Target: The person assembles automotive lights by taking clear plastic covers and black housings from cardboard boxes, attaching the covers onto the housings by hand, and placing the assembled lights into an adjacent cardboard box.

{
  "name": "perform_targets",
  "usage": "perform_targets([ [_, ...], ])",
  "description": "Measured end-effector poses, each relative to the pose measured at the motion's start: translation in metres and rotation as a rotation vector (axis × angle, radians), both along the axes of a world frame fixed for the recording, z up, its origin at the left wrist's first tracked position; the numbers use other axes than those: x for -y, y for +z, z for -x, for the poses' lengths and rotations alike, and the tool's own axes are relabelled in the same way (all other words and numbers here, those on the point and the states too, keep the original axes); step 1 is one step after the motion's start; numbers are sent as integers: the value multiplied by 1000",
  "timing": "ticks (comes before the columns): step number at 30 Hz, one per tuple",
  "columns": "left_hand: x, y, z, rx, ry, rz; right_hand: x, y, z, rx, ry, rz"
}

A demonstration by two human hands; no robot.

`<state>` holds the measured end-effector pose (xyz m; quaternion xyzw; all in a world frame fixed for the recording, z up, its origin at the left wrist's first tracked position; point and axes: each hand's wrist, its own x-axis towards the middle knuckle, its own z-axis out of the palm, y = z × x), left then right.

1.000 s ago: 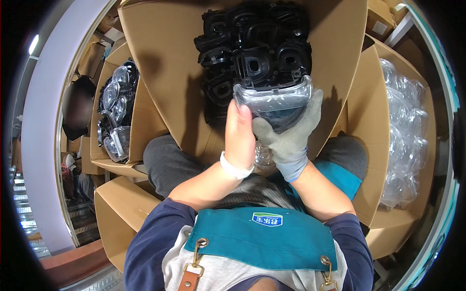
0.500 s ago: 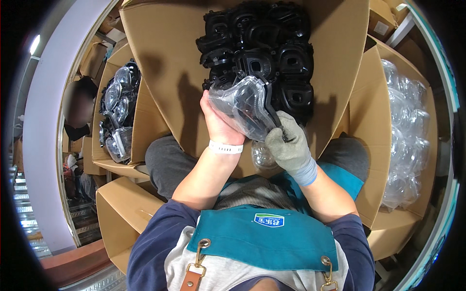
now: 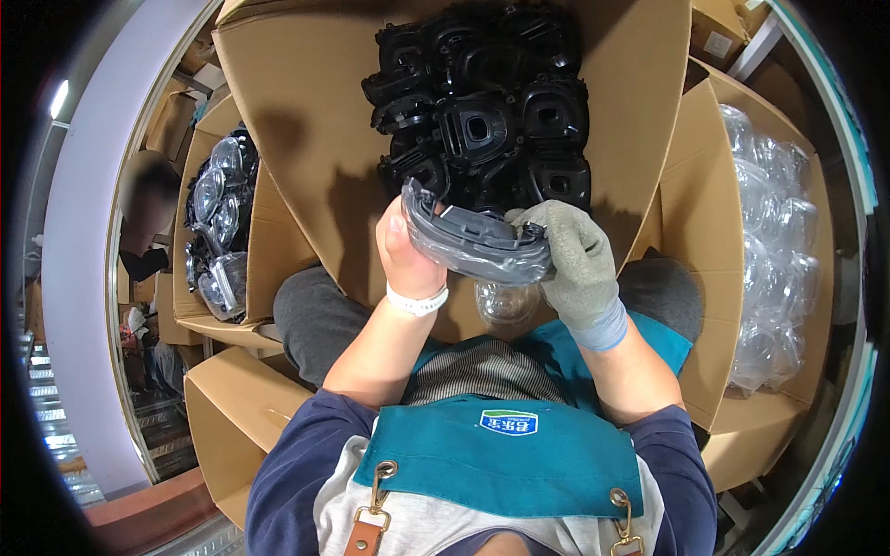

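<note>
A headlight (image 3: 477, 248) with a clear lens and a black housing is held up between both hands, its dark edge turned upward. My bare left hand (image 3: 408, 250), a white band at its wrist, grips the left end. The right hand (image 3: 577, 255) wears a grey glove and closes on the right end. Behind the headlight, black lamp housings (image 3: 477, 125) lie in stacked rows inside a large open cardboard box (image 3: 306, 120). Just below it, a clear lens (image 3: 505, 301) shows in part near my lap.
To the right, a cardboard box (image 3: 691, 250) holds clear plastic lenses (image 3: 774, 250). On the left, another box (image 3: 283, 236) contains headlights with clear lenses (image 3: 218, 208). An open carton (image 3: 236, 408) stands at lower left. Beyond the left-hand frame a person (image 3: 148, 208) is partly visible.
The headlight has been turned so its lens no longer faces up and its dark edge shows. Both hands have shifted with it, the right one a little outward.
</note>
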<state>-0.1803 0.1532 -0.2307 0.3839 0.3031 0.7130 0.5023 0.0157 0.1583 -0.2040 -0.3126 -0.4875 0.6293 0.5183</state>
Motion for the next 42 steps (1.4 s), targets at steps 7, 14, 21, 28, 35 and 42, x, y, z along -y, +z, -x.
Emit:
perform_targets([
  [7,2,2,-9,55,105,70,13,15,6,-139,9,26],
  [14,14,-12,-26,195,177,213,32,6,25,65,-212,-126],
  [21,-12,21,-13,563,116,616,-30,-21,22,8,-216,28],
  [28,12,9,68,1212,-496,359,18,-158,55,1597,304,-155],
  [35,29,33,86,1340,-525,121,56,-216,64,1728,71,-653],
  [42,53,91,161,534,619,238,66,-185,68,1564,-61,113],
])
